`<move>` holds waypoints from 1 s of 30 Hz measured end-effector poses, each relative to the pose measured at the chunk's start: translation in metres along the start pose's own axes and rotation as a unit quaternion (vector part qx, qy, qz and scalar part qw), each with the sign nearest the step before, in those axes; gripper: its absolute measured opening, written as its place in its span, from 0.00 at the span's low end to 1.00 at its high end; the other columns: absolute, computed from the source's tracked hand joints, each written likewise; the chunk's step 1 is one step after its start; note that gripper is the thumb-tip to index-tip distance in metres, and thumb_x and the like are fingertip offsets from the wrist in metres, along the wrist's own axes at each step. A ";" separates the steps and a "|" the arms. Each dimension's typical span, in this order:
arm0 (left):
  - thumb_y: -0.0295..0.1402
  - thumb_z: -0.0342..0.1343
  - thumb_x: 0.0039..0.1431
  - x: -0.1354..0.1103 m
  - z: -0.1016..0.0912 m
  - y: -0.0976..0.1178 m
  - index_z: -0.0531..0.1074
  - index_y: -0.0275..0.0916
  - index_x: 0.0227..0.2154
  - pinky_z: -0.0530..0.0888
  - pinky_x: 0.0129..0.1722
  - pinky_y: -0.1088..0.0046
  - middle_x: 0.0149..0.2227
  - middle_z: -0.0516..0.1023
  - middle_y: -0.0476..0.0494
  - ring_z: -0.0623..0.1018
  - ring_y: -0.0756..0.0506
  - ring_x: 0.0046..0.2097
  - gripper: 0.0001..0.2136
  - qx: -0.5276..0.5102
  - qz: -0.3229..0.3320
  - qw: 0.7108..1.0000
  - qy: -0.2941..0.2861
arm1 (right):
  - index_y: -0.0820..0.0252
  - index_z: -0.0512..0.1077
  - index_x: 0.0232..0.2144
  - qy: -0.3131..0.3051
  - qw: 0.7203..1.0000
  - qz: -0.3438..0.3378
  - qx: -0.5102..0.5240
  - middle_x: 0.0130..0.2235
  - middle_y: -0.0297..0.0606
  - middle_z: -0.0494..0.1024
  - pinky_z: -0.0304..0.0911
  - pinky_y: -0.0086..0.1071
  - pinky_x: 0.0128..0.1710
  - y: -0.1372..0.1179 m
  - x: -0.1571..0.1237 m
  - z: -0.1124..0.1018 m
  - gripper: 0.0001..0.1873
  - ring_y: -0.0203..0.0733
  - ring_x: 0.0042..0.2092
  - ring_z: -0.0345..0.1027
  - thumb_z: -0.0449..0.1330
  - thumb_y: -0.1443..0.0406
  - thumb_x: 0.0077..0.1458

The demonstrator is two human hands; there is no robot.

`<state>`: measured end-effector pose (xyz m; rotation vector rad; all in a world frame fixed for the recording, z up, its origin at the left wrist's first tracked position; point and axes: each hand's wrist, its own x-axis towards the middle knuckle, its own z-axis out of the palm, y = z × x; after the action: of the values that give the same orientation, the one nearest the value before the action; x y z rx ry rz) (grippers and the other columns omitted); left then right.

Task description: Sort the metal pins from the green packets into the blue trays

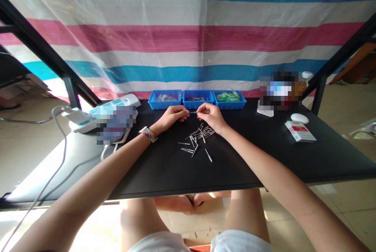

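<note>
I see a person sitting at a black table, holding a thin metal pin up between two hands. The left hand pinches one end with its thumb and fingers. The right hand pinches the other end the same way. The pin is over the table, just in front of the middle blue tray.

More pins lie in a messy heap below the hands, and a few lie loose near it. The left blue tray has pale stuff in it, and the right blue tray has green stuff. A white power strip is off to the left.
</note>
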<state>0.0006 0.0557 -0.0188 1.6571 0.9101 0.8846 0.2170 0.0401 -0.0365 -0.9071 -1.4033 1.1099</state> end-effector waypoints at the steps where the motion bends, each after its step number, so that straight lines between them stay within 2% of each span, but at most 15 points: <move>1: 0.48 0.67 0.55 0.000 0.000 0.000 0.78 0.35 0.31 0.70 0.32 0.73 0.28 0.77 0.46 0.73 0.49 0.30 0.18 0.002 0.003 1.000 -0.001 | 0.57 0.73 0.27 0.002 1.000 0.005 -0.002 0.28 0.33 0.76 0.69 0.33 0.29 -0.001 0.000 0.000 0.08 0.40 0.31 0.73 0.68 0.63 0.44; 4: 0.46 0.68 0.54 0.000 0.000 -0.001 0.78 0.35 0.31 0.70 0.31 0.73 0.28 0.76 0.48 0.73 0.50 0.29 0.17 0.011 0.013 1.000 0.003 | 0.57 0.73 0.29 0.009 1.000 0.027 -0.005 0.29 0.32 0.76 0.67 0.31 0.27 -0.005 -0.002 0.000 0.10 0.38 0.29 0.72 0.68 0.61 0.43; 10: 0.46 0.70 0.53 0.000 0.001 -0.004 0.76 0.36 0.30 0.70 0.32 0.74 0.28 0.76 0.48 0.73 0.50 0.30 0.17 0.014 0.020 1.000 0.011 | 0.57 0.72 0.27 0.012 0.998 0.054 0.016 0.25 0.28 0.71 0.53 0.27 0.18 -0.012 -0.003 0.000 0.10 0.30 0.20 0.59 0.68 0.60 0.45; 16: 0.45 0.71 0.51 0.000 0.002 -0.003 0.75 0.35 0.29 0.69 0.31 0.74 0.29 0.76 0.48 0.73 0.51 0.29 0.17 0.010 0.021 1.000 0.015 | 0.57 0.71 0.27 0.009 0.997 0.063 0.045 0.21 0.26 0.69 0.54 0.27 0.19 -0.013 -0.003 0.000 0.10 0.31 0.20 0.59 0.68 0.61 0.44; 24: 0.44 0.72 0.50 0.000 0.001 -0.004 0.70 0.37 0.29 0.65 0.28 0.76 0.25 0.74 0.51 0.72 0.51 0.27 0.19 0.006 0.027 1.000 0.012 | 0.57 0.71 0.27 0.000 0.998 0.053 0.031 0.22 0.26 0.71 0.57 0.27 0.19 -0.009 -0.004 0.000 0.08 0.31 0.20 0.61 0.67 0.63 0.44; 30: 0.43 0.72 0.51 0.000 0.001 -0.005 0.70 0.37 0.29 0.65 0.28 0.76 0.25 0.74 0.51 0.71 0.51 0.27 0.18 0.014 0.028 0.999 0.010 | 0.57 0.71 0.25 -0.009 0.998 0.050 0.029 0.20 0.26 0.70 0.57 0.27 0.19 -0.007 -0.004 0.000 0.07 0.31 0.20 0.60 0.66 0.64 0.43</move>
<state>0.0009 0.0565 -0.0240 1.7078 0.8964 0.9327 0.2175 0.0344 -0.0308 -0.9351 -1.3447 1.2297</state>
